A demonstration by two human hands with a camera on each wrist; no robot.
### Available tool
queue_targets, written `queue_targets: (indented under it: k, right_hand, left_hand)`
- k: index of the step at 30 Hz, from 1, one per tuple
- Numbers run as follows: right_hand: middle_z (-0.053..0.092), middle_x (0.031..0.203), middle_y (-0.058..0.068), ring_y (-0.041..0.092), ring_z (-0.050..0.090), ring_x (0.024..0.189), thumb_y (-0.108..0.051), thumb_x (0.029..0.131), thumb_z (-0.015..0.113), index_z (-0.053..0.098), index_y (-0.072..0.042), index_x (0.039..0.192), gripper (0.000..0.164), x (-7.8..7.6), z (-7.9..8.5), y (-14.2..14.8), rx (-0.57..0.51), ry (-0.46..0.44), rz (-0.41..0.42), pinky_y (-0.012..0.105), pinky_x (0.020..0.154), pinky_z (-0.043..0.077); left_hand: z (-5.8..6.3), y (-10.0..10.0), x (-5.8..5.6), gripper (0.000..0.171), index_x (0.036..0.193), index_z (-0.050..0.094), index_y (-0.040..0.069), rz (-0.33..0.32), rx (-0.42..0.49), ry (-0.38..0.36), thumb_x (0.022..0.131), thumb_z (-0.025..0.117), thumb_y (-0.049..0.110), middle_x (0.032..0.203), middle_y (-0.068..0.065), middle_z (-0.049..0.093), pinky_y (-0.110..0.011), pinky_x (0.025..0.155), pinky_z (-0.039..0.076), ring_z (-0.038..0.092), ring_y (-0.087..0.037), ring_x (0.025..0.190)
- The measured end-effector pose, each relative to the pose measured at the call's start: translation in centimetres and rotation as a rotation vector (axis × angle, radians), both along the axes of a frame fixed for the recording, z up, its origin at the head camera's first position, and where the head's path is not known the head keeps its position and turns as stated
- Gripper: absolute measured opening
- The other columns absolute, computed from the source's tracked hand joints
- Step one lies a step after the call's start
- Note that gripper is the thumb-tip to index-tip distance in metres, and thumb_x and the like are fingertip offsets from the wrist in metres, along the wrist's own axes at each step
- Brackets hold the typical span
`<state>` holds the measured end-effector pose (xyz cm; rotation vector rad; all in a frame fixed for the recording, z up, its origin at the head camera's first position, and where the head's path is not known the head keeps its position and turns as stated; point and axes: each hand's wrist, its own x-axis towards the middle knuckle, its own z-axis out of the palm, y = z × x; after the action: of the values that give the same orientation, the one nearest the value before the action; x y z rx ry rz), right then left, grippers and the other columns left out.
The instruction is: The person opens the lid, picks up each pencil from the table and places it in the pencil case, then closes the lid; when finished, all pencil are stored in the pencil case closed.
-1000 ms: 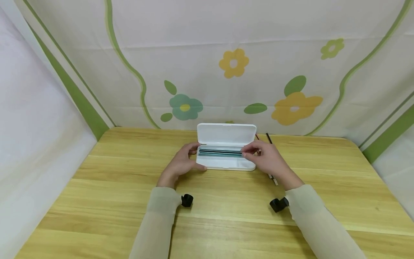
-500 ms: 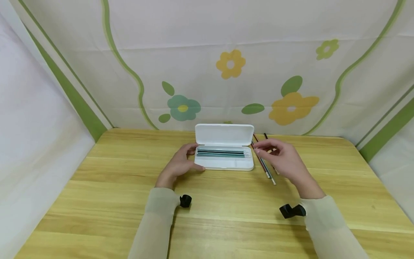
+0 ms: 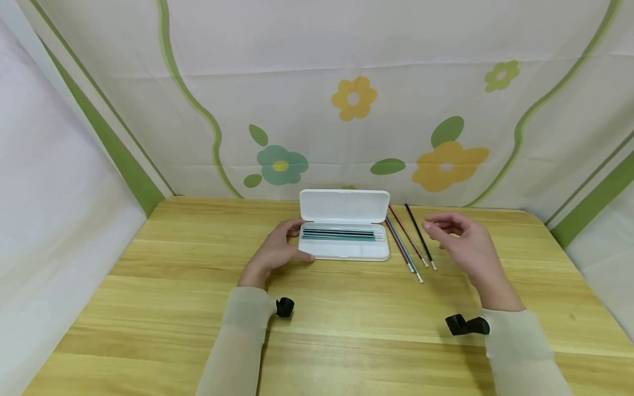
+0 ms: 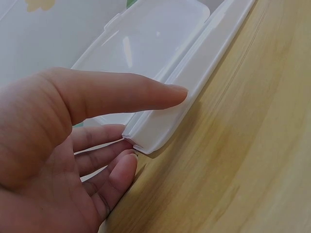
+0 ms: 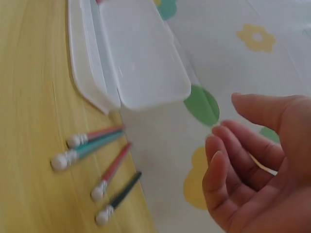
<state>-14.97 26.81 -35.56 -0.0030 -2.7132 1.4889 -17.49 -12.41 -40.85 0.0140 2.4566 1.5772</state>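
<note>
A white pencil case (image 3: 324, 251) stands on the table with its lid (image 3: 344, 206) raised at the back. Inside lie several green and black pencils (image 3: 339, 236). My left hand (image 3: 274, 254) holds the case by its left end; in the left wrist view the thumb (image 4: 146, 94) lies on the front wall and the fingertips meet the end. To the right of the case several pencils rest on the table, among them a teal one, a red one (image 3: 409, 236) and a black one (image 3: 419, 234). Right of the black pencil my right hand (image 3: 468, 245) hovers with loosely bent fingers, holding nothing.
The wooden table (image 3: 346, 341) runs back to a flower-printed cloth (image 3: 297, 99), which stands close behind the raised lid. The loose pencils lie with their white erasers towards the front. Black wrist mounts (image 3: 284, 307) stick out inward from both sleeves.
My right hand has let go of a pencil in the case and moved right, past the loose pencils, uncovering them. The left hand has stayed at the case's left end.
</note>
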Motion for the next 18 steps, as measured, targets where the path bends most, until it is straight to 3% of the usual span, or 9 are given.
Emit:
queue_targets:
  k: [4,11,18]
  right_hand:
    - [0.069,0.103,-0.016,0.007,0.068,0.089,-0.050,0.103,0.070,0.066,-0.008,0.134,0.053,-0.5,-1.2,1.9,0.006,-0.059,-0.030,0.025,0.074,0.059]
    - [0.068,0.099,-0.009,0.009,0.065,0.084,-0.049,0.100,0.074,0.062,-0.002,0.134,0.060,-1.2,-3.9,4.0,0.017,-0.257,-0.038,0.028,0.069,0.058]
    - [0.065,0.097,-0.004,0.011,0.060,0.077,-0.049,0.095,0.081,0.060,-0.004,0.132,0.062,-1.5,-4.6,4.3,0.063,-0.319,-0.030,0.030,0.066,0.056]
  left_hand:
    - [0.0,0.0,-0.1,0.093,0.159,0.050,0.017,-0.005,0.002,-0.001,0.077,0.094,0.010,0.155,-0.010,0.052,-0.052,0.123,0.040,0.046,-0.032,0.142]
    - [-0.3,-0.1,-0.2,0.094,0.159,0.049,0.018,-0.006,-0.012,-0.003,0.077,0.094,0.011,0.156,-0.009,0.053,-0.053,0.123,0.040,0.047,-0.032,0.144]
    - [-0.1,-0.1,-0.1,0.094,0.160,0.049,0.017,-0.011,-0.017,-0.002,0.077,0.094,0.012,0.156,-0.009,0.053,-0.053,0.123,0.040,0.047,-0.032,0.144]
